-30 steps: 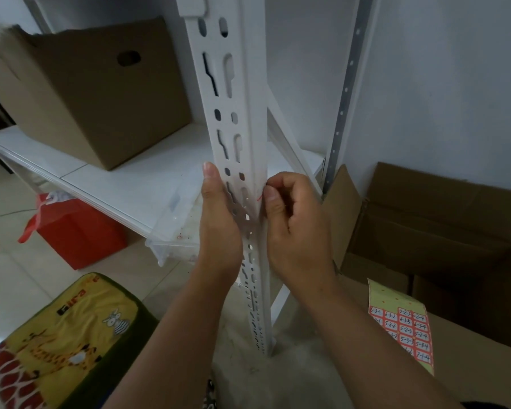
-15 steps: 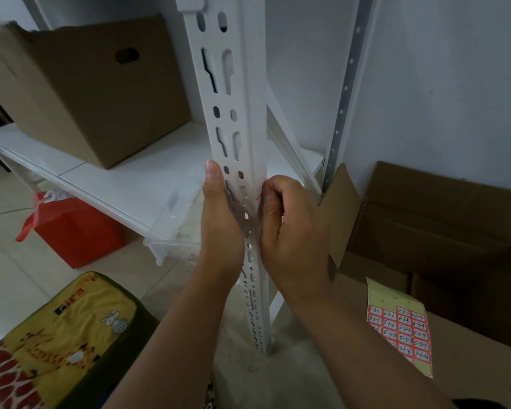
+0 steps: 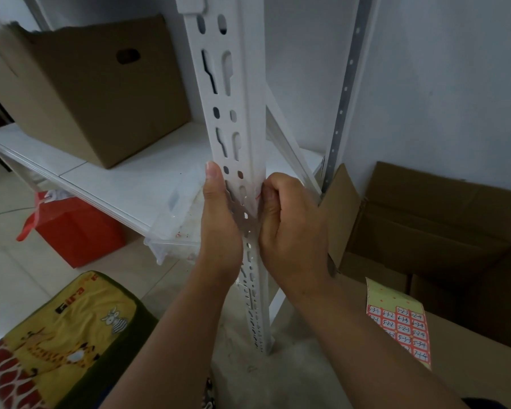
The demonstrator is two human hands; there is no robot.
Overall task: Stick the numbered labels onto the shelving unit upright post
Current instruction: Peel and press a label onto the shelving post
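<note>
Pale tiled floor [image 3: 9,278], white wall behind. White slotted metal upright post [image 3: 233,93] of the shelving unit at centre, upright. Left hand [image 3: 219,219] flat against the post's left face, fingers straight, gripping nothing. Right hand [image 3: 292,222] curled at the post's right edge, fingertips pinching a small red-printed label [image 3: 258,193] onto it. Sheet of red numbered labels [image 3: 401,323] lying on a brown cardboard box [image 3: 469,364] to the right.

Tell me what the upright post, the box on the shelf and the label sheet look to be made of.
Upright post: likely steel with smooth white paint; punched slots with thin edges. Box on the shelf: brown corrugated cardboard, matte, with a ragged top edge. Label sheet: thin paper, curling, with red-bordered handwritten stickers.
</note>
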